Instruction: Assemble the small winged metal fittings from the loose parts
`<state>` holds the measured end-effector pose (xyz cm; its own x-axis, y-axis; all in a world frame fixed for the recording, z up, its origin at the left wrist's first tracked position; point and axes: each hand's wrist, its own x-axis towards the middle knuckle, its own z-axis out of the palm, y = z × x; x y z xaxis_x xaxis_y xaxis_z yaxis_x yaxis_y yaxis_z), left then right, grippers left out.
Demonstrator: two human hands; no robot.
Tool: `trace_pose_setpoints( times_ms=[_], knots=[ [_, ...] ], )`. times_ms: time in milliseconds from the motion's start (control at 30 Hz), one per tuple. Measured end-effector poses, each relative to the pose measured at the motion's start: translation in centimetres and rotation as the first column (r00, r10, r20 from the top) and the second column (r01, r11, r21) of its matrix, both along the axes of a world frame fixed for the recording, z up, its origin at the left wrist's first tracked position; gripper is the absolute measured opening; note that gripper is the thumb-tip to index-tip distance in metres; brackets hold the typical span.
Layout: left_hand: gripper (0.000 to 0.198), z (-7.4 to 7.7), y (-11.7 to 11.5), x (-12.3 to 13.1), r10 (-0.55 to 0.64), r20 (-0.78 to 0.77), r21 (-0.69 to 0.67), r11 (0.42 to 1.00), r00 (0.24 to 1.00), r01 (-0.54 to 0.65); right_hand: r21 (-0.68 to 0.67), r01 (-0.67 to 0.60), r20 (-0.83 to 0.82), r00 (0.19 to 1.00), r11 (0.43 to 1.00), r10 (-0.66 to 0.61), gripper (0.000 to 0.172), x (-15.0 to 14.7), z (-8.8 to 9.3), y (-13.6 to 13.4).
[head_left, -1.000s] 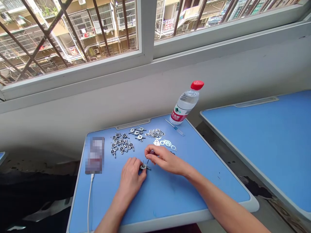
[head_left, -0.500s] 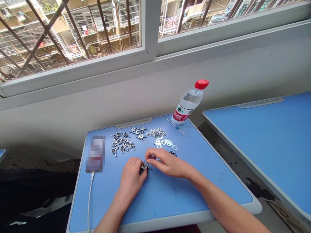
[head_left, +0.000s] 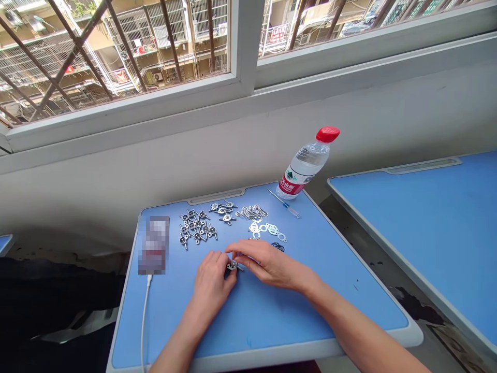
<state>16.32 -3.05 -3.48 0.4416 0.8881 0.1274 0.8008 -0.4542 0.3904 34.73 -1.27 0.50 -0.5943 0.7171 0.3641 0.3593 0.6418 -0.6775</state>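
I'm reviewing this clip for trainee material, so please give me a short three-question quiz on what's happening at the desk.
1. Multiple choice: what do the left hand and right hand meet over?
A) a small metal part
B) a coffee mug
C) a pair of scissors

2. True or false: the small screwdriver lies beside the water bottle, toward the far edge of the blue desk.

3. Fill in the blank: the cap of the water bottle is ____.

Key: 1. A; 2. True; 3. red
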Motion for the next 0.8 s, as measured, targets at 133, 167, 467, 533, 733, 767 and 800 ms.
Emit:
trace_pose_setpoints(
  times_ms=[133, 167, 467, 533, 733, 767, 800],
  knots=[
    [0.009, 0.1, 0.0, 0.0, 0.003, 0.005, -0.001, 1.000, 1.000, -0.003, 0.013, 0.003, 0.033, 0.999, 1.000, -0.003, 0.034, 0.4, 0.5, -0.2],
    [0.009, 0.1, 0.0, 0.0, 0.004, 0.002, -0.004, 1.000, 1.000, -0.004, 0.041, 0.009, 0.027, 1.000, 0.999, -0.010, 0.034, 0.5, 0.4, -0.1],
    [0.012, 0.3, 0.0, 0.1, 0.010, -0.030, -0.001, 1.000, 0.999, -0.010, 0.304, 0.091, -0.002, 0.995, 0.948, -0.095, 0.026, 0.1, -1.1, 0.4],
    [0.013, 0.3, 0.0, 0.1, 0.013, -0.018, 0.000, 1.000, 1.000, -0.013, 0.277, 0.081, 0.026, 0.995, 0.958, -0.092, 0.028, 0.2, -0.7, 0.2],
    [0.011, 0.3, 0.0, 0.1, 0.004, -0.005, 0.005, 1.000, 1.000, -0.004, 0.152, 0.033, -0.002, 0.999, 0.988, -0.033, 0.034, 0.3, -0.1, -0.1],
    [0.010, 0.3, 0.0, 0.1, 0.004, -0.010, 0.003, 1.000, 1.000, -0.004, 0.169, 0.040, -0.023, 0.999, 0.985, -0.036, 0.031, 0.2, -0.3, -0.1],
    [0.010, 0.4, 0.0, 0.1, 0.004, -0.016, 0.000, 1.000, 1.000, -0.004, 0.193, 0.056, -0.039, 0.998, 0.980, -0.049, 0.029, 0.1, -0.5, -0.1]
  ],
)
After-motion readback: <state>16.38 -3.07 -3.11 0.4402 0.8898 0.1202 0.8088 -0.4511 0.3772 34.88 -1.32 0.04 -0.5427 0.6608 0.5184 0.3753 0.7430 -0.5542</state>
